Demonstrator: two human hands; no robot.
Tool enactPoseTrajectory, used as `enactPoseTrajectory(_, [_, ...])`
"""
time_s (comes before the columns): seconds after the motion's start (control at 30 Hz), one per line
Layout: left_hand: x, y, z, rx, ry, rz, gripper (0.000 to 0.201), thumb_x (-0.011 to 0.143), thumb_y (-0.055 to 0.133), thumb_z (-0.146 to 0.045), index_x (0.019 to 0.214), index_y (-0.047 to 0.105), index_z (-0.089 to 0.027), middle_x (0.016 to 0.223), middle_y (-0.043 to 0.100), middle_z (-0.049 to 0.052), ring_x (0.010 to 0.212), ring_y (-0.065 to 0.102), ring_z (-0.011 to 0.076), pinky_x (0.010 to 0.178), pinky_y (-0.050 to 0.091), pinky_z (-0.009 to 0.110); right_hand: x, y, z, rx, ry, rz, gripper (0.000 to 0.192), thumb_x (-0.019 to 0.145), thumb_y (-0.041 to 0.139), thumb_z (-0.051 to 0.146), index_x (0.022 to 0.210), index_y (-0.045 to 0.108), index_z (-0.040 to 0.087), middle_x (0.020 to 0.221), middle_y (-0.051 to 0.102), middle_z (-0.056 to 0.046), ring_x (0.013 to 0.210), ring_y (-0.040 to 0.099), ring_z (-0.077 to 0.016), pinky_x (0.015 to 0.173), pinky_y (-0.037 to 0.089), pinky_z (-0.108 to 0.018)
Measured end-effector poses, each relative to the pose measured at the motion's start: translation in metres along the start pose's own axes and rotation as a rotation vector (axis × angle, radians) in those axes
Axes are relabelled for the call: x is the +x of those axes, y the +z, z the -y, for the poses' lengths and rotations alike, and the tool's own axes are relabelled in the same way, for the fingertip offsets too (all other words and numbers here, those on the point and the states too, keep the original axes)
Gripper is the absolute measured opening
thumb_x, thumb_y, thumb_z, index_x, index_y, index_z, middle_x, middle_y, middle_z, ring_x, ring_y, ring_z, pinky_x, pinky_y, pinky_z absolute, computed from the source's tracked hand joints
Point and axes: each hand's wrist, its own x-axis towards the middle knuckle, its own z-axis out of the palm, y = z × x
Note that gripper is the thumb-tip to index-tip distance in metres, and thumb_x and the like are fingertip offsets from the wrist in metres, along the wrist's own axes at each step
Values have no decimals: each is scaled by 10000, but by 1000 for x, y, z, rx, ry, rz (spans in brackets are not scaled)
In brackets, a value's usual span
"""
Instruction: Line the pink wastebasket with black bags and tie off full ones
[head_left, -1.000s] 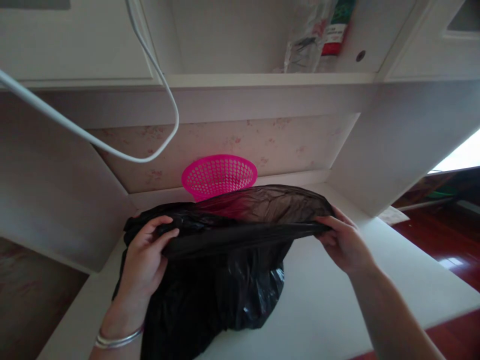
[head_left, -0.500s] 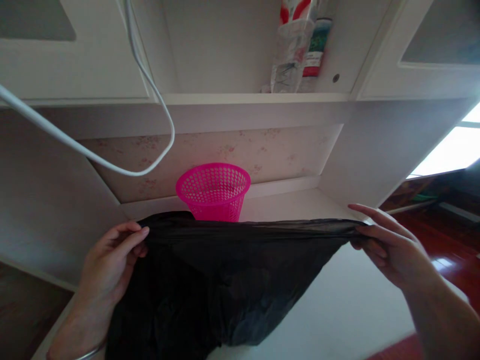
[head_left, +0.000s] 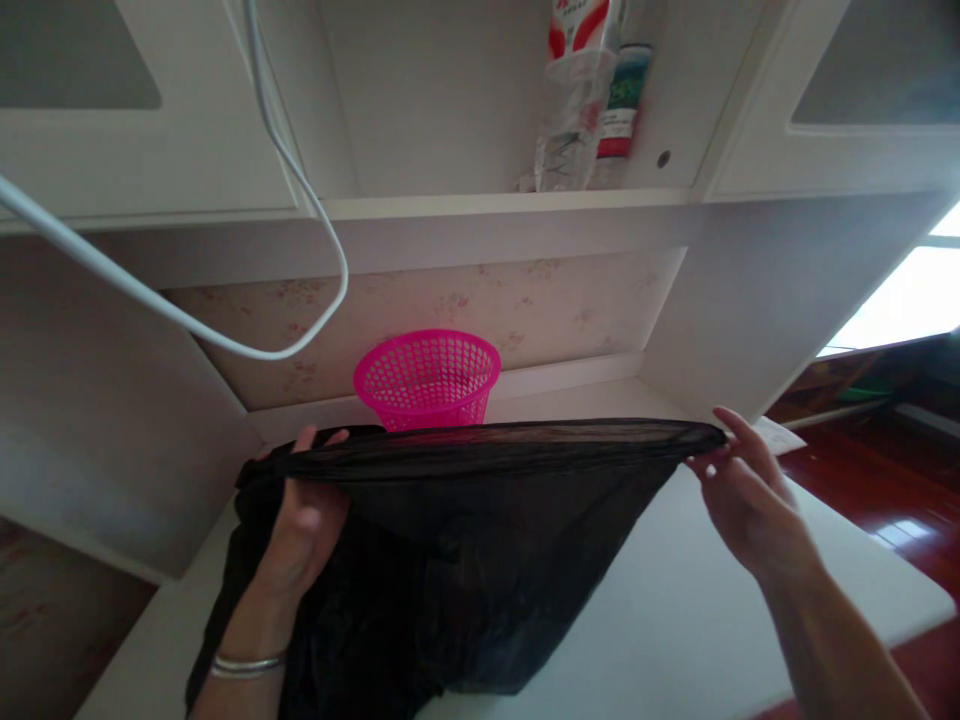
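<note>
A black plastic bag (head_left: 487, 570) hangs in front of me, its top edge stretched almost level between my hands. My left hand (head_left: 307, 525), with a silver bangle at the wrist, grips the bag near its left end; the edge crosses the fingers and hides part of them, with fingertips showing above. At the opposite corner my right hand (head_left: 746, 500) pinches the bag between thumb and fingers. Behind the bag stands a pink perforated plastic basket (head_left: 427, 375), its lower part covered by the black edge.
The white tabletop (head_left: 675, 580) lies below. Overhead, an open shelf (head_left: 450, 205) holds a clear plastic bottle (head_left: 566, 150) and a green-and-red can (head_left: 621, 110). A white cable (head_left: 225, 340) loops down at the left. Floral wallpaper (head_left: 525, 300) backs the recess.
My left hand has shifted right and its fingers now lie behind the bag's edge. My right hand has moved slightly up and left, its index finger no longer stretched out. The bag's edge is a little higher.
</note>
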Motion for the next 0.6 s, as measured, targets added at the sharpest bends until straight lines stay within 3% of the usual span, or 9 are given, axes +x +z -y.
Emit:
enactPoseTrajectory(0.07, [1,6,11,96,-127,68,948,550,995,-449,1416,620,-355,1437,655,59,1234,641,277,1032,538,371,-1,-4,-13,-75,-14,54,825,638,913,450,1402,601,438,1282,684,23,1128,639,-176,921,571,-266])
enactPoseTrajectory(0.17, [10,20,19,155,-190,33,705,534,997,-400,1182,771,-240,1184,779,102,1170,686,335,1070,520,474,0,2,-26,-178,104,197,943,632,925,429,1483,518,427,1555,534,-22,1315,588,-271,1002,553,-399])
enactPoseTrajectory(0.23, [16,26,19,142,-183,-39,614,458,1007,-376,1015,806,-217,980,814,82,1093,718,355,1040,543,513,2,12,-29,-167,174,225,816,594,954,381,1353,663,314,1441,644,-85,1256,640,-295,1001,557,-410])
enactPoseTrajectory(0.33, [20,27,15,56,-164,-190,463,509,946,-316,939,799,-228,908,814,43,1041,737,330,1012,570,507,9,25,-29,-99,204,126,466,539,978,387,931,792,217,958,804,-74,913,748,-248,838,609,-348])
enactPoseTrajectory(0.47, [20,21,0,-80,-179,-431,198,774,737,-265,964,782,-229,932,814,18,1078,734,250,1041,566,425,23,27,-22,39,203,20,337,703,861,515,807,745,216,762,748,-17,700,708,-180,669,603,-316])
enactPoseTrajectory(0.53, [17,18,-9,-106,-206,-516,194,874,657,-312,995,778,-220,915,814,33,1091,733,251,1027,577,417,28,28,-15,92,174,-121,298,724,846,464,733,701,204,698,698,11,634,661,-135,606,563,-267])
enactPoseTrajectory(0.6, [12,16,-17,-99,-219,-521,227,899,645,-373,1003,776,-220,883,811,46,1057,746,270,977,606,421,24,34,-4,59,64,-310,264,724,846,386,682,665,198,653,652,36,595,606,-100,563,501,-221])
